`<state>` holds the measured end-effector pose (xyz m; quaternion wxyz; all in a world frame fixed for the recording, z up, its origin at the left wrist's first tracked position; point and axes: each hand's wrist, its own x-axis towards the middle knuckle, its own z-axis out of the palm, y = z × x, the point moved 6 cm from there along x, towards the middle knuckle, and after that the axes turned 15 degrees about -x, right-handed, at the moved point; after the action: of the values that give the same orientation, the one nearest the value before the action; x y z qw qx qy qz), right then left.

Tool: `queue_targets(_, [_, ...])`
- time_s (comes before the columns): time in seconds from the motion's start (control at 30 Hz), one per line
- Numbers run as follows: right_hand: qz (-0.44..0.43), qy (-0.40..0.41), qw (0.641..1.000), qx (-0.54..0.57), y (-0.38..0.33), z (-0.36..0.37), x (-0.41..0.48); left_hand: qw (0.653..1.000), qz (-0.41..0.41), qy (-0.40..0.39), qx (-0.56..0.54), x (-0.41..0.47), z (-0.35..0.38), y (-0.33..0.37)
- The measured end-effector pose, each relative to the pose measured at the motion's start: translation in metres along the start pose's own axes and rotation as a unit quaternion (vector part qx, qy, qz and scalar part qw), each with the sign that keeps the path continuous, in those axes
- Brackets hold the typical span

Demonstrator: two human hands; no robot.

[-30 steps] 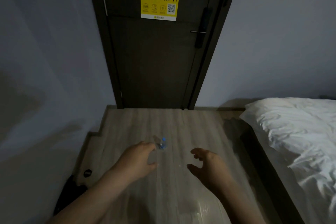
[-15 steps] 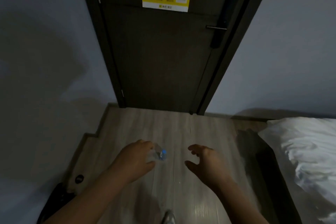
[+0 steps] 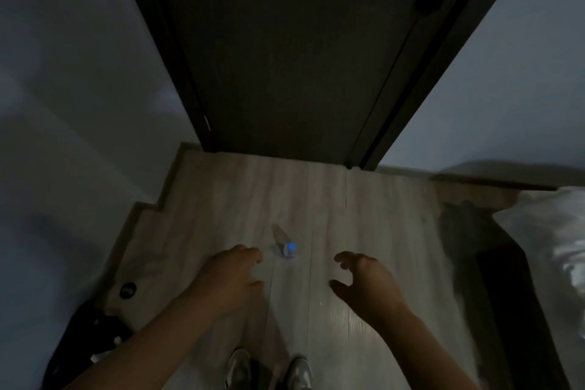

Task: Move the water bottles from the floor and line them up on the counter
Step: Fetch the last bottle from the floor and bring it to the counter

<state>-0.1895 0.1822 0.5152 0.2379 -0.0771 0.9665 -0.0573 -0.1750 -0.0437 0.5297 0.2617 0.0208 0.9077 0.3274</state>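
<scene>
A small clear water bottle (image 3: 287, 250) with a blue cap stands upright on the wooden floor (image 3: 373, 218). Its long axis is vertical, and the cap points up toward the camera, so mostly the cap and the shoulders of the bottle are seen. A thin shadow of the bottle lies on the floor behind it, toward the door.

The left hand (image 3: 229, 279) is just beside the bottle, on its left side, with the fingers curved and a wide gap between fingers and thumb. It holds nothing and does not touch the bottle. The right hand (image 3: 367, 282) is well apart from the bottle, on its right side. It is also wide, with bent fingers, and holds nothing.

The floor has pale grey wood planks that run away from the person. A dark door (image 3: 285, 51) in a dark frame stands closed at the far end of the floor, between grey walls (image 3: 72, 79). On the right edge there is white bedding (image 3: 550, 250) on a bed. In the lower left corner lies a black object (image 3: 85, 336) that I cannot identify. The tips of two shoes (image 3: 269, 370) show at the bottom. The picture is dim and a little blurred.
</scene>
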Motion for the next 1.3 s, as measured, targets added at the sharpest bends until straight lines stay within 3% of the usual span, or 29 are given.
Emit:
queue_targets(0.47, [0.029,-0.016,0.999,0.015,0.026,0.253,0.187,0.999,-0.018,-0.027,0.006,0.183,0.174,-0.205])
queue_targets(0.77, [0.017,0.053,0.998,0.009,0.055,0.398,0.294,0.998,0.027,0.004,0.053,0.296,0.279,-0.321])
queue_targets(1.0, [0.016,0.088,0.996,0.005,0.073,0.463,0.346,0.998,0.044,0.029,0.038,0.336,0.323,-0.385])
queue_targets(1.3, [0.031,0.125,0.986,0.107,0.083,0.507,0.387,0.992,0.092,0.085,0.034,0.358,0.349,-0.410])
